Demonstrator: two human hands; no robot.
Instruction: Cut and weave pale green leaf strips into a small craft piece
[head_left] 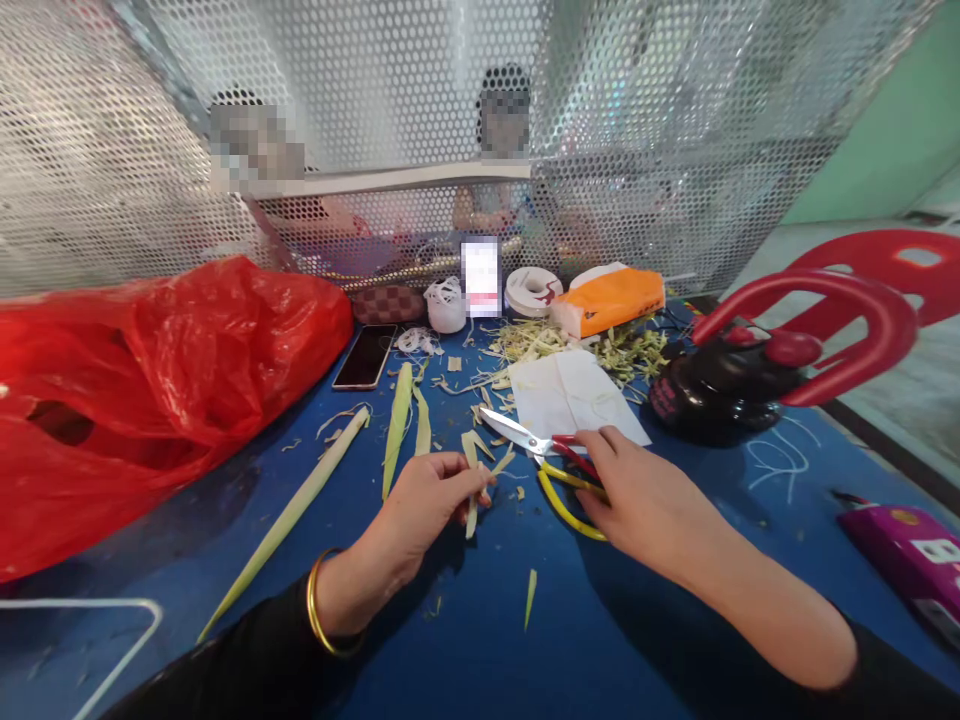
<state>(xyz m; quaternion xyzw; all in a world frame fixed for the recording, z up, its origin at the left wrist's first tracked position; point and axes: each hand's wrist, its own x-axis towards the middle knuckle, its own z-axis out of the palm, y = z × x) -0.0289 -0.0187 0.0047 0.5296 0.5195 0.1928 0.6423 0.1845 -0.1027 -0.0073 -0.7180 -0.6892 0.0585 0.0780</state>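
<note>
My left hand (431, 500), with a gold bangle at the wrist, pinches a small piece of pale green leaf (471, 465) above the blue table. On the right, my right hand (630, 490) is closed on the red and yellow handles of the scissors (536, 445). Their blades are slightly parted and point up and left, toward the leaf scraps. Long pale green leaves (300, 510) lie left of my left hand, and a small sliver (530, 598) rests nearer the front edge. White paper (570, 395) lies just beyond the scissors.
A red plastic bag (187, 370) fills the left. Behind are a phone (366, 357), white string (446, 305), a ribbon roll (533, 291), an orange tissue pack (611, 300) and leaf trimmings. A black, red-handled pot (712, 395) stands right. People sit beyond the perforated screen.
</note>
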